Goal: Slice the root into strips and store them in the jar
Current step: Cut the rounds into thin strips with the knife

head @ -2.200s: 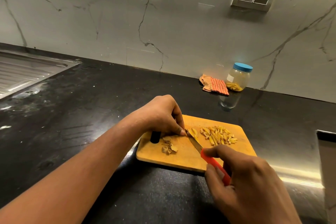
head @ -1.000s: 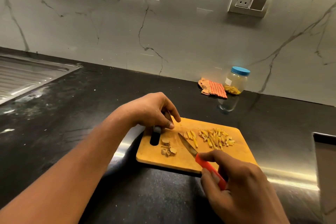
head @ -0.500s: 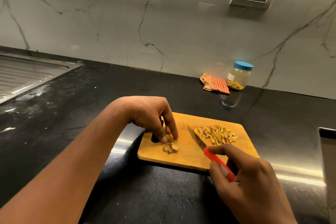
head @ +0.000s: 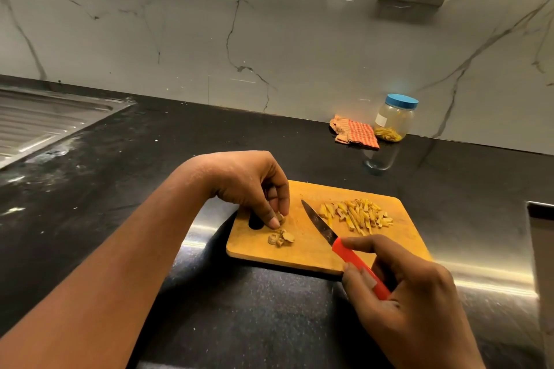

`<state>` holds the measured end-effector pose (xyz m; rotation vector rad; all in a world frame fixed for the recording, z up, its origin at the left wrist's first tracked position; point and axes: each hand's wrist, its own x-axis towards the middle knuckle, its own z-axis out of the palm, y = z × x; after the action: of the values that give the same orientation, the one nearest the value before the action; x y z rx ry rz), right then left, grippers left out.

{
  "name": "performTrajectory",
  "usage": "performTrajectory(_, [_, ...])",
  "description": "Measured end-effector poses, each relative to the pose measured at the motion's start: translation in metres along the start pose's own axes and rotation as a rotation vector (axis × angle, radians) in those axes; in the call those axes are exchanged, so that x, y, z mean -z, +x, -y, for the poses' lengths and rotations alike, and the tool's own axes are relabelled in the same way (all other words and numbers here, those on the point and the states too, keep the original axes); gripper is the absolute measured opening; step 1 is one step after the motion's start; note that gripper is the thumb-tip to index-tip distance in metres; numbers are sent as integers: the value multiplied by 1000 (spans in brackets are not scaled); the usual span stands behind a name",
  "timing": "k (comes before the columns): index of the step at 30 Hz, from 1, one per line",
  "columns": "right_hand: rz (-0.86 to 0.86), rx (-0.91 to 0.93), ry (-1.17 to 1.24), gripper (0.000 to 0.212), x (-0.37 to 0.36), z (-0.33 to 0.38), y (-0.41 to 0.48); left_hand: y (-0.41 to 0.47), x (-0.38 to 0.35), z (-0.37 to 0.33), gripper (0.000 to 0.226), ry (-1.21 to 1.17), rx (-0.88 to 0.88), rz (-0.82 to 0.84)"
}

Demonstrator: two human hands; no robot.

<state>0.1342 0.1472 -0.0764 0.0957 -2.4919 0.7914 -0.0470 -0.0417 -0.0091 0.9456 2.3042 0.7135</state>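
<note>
On the rounded wooden board (head: 314,259), left hand (head: 248,180) pinches a knobbly root piece (head: 281,216); right hand (head: 419,296) grips a red-handled knife (head: 344,249).

left grip (head: 254,186) extended forward, fingertips (head: 273,222) seemingly pinching a root piece (head: 281,216), right grip (head: 410,293) curled round knife handle (head: 353,257)

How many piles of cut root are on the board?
2: strips on the board's right side, and small chunks on its left, beside the left hand, whose fingers may hide more.
</note>
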Motion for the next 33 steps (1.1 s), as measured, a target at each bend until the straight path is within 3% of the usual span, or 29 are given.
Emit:
performTrajectory(18, [42,-37,60,27,1,3,0,0,2,3,15,-36,21,-64])
performTrajectory(33, [68,-23,15,28,3,5,-2,-1,0,0,13,2,34,-5])
